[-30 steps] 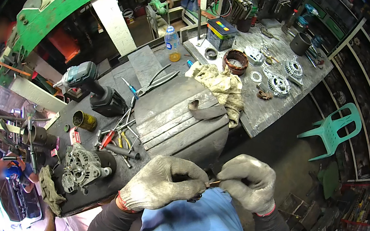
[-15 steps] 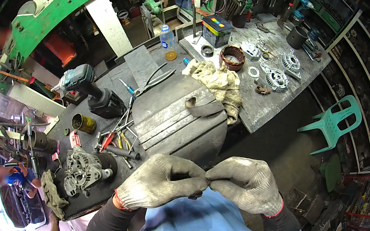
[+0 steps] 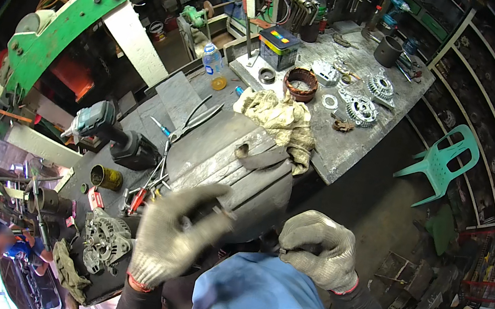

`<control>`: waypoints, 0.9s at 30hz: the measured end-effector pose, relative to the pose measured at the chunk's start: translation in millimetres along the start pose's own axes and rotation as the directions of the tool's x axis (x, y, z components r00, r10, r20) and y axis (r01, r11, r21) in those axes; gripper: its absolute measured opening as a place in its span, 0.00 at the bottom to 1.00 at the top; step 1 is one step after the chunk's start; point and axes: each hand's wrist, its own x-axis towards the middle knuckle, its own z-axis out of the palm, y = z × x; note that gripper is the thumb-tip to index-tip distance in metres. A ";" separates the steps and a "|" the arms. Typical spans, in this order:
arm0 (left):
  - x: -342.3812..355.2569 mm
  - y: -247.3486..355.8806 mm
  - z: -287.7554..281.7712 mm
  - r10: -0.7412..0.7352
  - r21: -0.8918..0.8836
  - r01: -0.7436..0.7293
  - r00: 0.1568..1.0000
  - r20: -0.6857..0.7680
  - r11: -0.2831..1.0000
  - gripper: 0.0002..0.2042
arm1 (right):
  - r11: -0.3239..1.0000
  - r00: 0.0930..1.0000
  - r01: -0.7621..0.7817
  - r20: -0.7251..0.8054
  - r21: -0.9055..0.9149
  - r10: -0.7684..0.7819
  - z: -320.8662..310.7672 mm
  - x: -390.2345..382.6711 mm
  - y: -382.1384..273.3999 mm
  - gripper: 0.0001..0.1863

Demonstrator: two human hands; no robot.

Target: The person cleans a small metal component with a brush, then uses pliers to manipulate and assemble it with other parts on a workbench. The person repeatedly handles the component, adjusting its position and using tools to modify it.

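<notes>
My left hand point(image 3: 176, 236), in a grey knitted glove, is lifted over the near edge of a dark round work surface point(image 3: 197, 154). Its thumb and fingers are apart and slightly smeared by motion; no object shows clearly in it. My right hand point(image 3: 321, 250), gloved likewise, is held in front of my body with fingers curled against the thumb. Whatever it pinches is too small or hidden to name. Grey slats and a curved dark strip point(image 3: 263, 158) lie on the round surface. Left of my left hand, an opened alternator point(image 3: 106, 239) rests on the bench.
A cordless impact wrench point(image 3: 115, 129), pliers point(image 3: 191, 124) and a yellow tin point(image 3: 106, 177) lie to the left. Beyond the round surface are a cloth point(image 3: 277, 121), a copper-wound ring point(image 3: 300, 84) and metal housings point(image 3: 358, 109). A green chair point(image 3: 446, 160) stands right. Another person point(image 3: 26, 243) is far left.
My hands, fingertips together before, have parted. The left has moved left and its fingers have spread; the right stays curled, slightly farther left. The whole view has shifted a little.
</notes>
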 end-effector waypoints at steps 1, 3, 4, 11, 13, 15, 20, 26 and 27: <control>7.7 -5.9 -1.8 0.073 0.051 -0.066 0.986 -0.149 0.996 0.21 | 0.997 0.999 0.043 0.001 -0.057 -0.043 -3.4 -0.1 2.4 0.12; 28.2 -22.6 -4.8 0.159 0.118 -0.125 0.919 -0.360 0.985 0.20 | 0.967 0.988 0.149 0.007 -0.206 -0.151 -9.4 0.3 6.3 0.12; 43.1 -33.7 -4.7 0.096 0.043 -0.086 0.907 -0.410 0.995 0.19 | 0.966 0.990 0.135 -0.005 -0.221 -0.139 -12.2 -0.3 6.6 0.12; 98.8 -81.5 -6.7 0.298 0.431 -0.094 0.849 -0.435 0.897 0.18 | 0.980 0.993 -0.053 -0.110 -0.192 0.032 -36.1 15.6 2.5 0.09; 100.4 -83.5 -6.4 0.297 0.409 -0.105 0.847 -0.441 0.907 0.19 | 0.970 0.997 -0.042 -0.076 -0.240 0.024 -44.5 30.2 0.2 0.10; 100.9 -82.8 -7.9 0.270 0.373 -0.095 0.850 -0.453 0.923 0.19 | 0.952 0.998 0.039 -0.026 -0.302 -0.049 -46.4 50.1 0.1 0.10; 97.8 -78.8 -7.5 0.318 0.382 -0.138 0.828 -0.462 0.914 0.18 | 0.748 0.955 0.269 0.271 -0.606 -0.124 -36.1 99.1 2.6 0.12; 83.4 -79.1 -8.6 0.381 0.368 -0.245 0.850 -0.363 0.897 0.19 | 0.589 0.882 0.439 0.451 -0.679 -0.137 -27.3 126.8 20.7 0.10; 82.7 -79.4 -10.6 0.401 0.365 -0.272 0.847 -0.349 0.891 0.19 | 0.572 0.878 0.444 0.461 -0.690 -0.127 -26.1 126.1 21.5 0.09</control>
